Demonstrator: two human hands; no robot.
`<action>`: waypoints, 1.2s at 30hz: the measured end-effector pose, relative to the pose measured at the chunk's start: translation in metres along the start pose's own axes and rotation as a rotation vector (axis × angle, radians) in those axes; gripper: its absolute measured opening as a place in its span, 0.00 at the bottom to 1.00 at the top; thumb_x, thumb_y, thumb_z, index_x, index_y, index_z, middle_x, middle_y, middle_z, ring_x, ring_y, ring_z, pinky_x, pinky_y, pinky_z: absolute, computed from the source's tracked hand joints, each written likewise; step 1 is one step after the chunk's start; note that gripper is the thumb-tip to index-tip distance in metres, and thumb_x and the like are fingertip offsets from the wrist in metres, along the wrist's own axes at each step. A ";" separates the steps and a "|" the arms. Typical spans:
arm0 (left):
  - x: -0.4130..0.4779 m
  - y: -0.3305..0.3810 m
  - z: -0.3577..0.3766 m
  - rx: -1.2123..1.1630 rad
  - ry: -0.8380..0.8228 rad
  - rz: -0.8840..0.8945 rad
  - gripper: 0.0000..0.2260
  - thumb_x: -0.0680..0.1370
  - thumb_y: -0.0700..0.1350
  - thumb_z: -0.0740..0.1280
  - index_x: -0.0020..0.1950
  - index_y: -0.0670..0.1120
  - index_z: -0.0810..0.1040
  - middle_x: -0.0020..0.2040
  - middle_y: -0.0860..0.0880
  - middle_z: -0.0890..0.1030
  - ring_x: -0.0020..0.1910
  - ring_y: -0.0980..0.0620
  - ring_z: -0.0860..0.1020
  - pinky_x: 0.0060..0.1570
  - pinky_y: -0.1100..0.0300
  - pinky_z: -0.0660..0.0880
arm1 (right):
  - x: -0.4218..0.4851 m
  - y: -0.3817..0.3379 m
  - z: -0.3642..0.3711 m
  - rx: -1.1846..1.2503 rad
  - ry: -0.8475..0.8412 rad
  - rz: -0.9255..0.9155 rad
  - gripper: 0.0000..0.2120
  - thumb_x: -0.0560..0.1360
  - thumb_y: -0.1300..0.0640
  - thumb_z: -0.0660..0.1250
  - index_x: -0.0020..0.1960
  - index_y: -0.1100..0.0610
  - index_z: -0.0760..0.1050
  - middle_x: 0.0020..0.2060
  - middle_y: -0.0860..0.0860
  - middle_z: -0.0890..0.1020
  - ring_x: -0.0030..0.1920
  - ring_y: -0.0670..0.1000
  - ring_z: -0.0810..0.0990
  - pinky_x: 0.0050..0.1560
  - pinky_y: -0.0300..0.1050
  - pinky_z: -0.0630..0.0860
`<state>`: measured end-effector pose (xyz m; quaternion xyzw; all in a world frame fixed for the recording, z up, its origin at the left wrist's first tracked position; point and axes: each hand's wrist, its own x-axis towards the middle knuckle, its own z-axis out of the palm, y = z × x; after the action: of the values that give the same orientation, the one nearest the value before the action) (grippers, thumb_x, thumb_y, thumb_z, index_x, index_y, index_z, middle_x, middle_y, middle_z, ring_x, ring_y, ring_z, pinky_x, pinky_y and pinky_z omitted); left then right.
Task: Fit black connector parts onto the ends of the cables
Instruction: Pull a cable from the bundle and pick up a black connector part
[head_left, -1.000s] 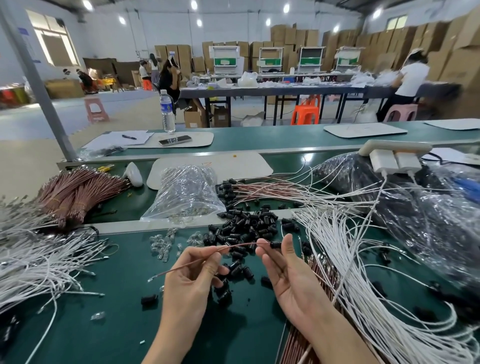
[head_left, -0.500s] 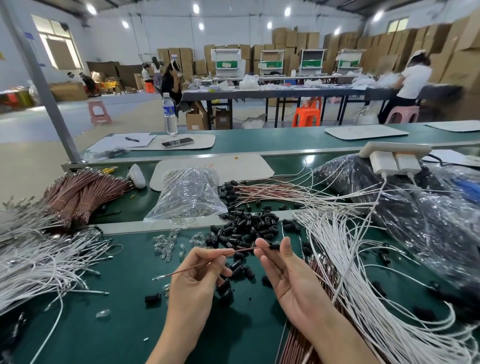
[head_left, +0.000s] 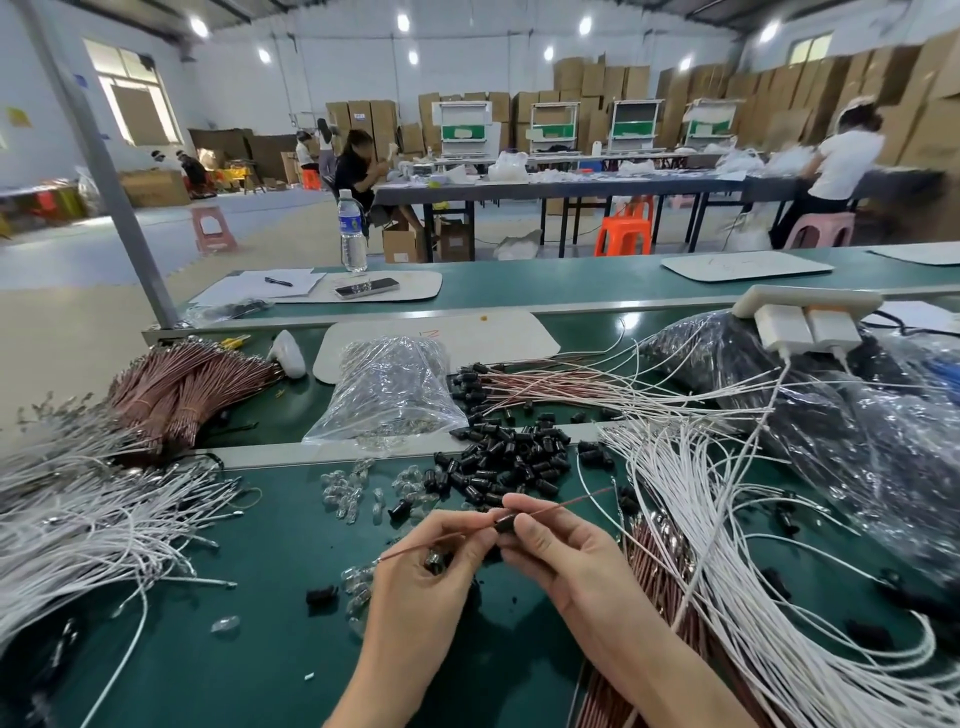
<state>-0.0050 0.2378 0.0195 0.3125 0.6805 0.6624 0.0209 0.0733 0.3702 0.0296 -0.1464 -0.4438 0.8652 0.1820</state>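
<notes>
Drawing our hands together since a second ago, we pinch the brown cable (head_left: 566, 503) with the left hand (head_left: 426, 571) and the black connector (head_left: 505, 524) with the right hand (head_left: 566, 561), the part now partway along the cable above the green bench (head_left: 260, 597), seemingly threaded on.

L hand (head_left: 431, 564) pinches a thin brown cable (head_left: 569, 502) w/ its fingers (head_left: 470, 527). R hand (head_left: 563, 551) pinches a black connector (head_left: 505, 525) sitting on that cable, touching the L fingers, both held above the green worktop (head_left: 234, 649). Just beyond the fingers lies a loose connector pile (head_left: 498, 457) w/ clear bulbs (head_left: 348, 491) to its left. White cables (head_left: 701, 519) fan out right of the fingers, and a 2nd white bunch (head_left: 104, 519) lies well off to the left.
</notes>
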 end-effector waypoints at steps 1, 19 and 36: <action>0.000 0.001 0.000 0.015 0.020 0.001 0.06 0.75 0.48 0.73 0.49 0.59 0.84 0.45 0.55 0.87 0.45 0.58 0.84 0.44 0.71 0.76 | 0.001 -0.001 -0.001 0.016 0.015 -0.013 0.11 0.71 0.63 0.70 0.51 0.60 0.86 0.51 0.61 0.86 0.46 0.52 0.87 0.45 0.40 0.82; -0.004 0.008 -0.003 -0.235 0.085 -0.125 0.08 0.74 0.51 0.70 0.48 0.48 0.83 0.45 0.46 0.87 0.40 0.52 0.84 0.43 0.65 0.79 | -0.005 -0.015 -0.008 0.296 -0.024 0.018 0.12 0.75 0.66 0.67 0.56 0.65 0.83 0.58 0.65 0.83 0.48 0.57 0.87 0.44 0.45 0.85; -0.003 0.017 0.036 0.540 -0.280 0.139 0.07 0.81 0.58 0.60 0.58 0.65 0.74 0.49 0.69 0.79 0.55 0.67 0.75 0.54 0.67 0.72 | -0.001 -0.053 -0.043 0.309 0.321 -0.419 0.13 0.84 0.66 0.55 0.59 0.56 0.77 0.44 0.54 0.84 0.45 0.53 0.85 0.50 0.46 0.82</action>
<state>0.0201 0.2676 0.0295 0.4407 0.7993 0.4082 -0.0148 0.1013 0.4289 0.0488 -0.1571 -0.2928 0.8319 0.4445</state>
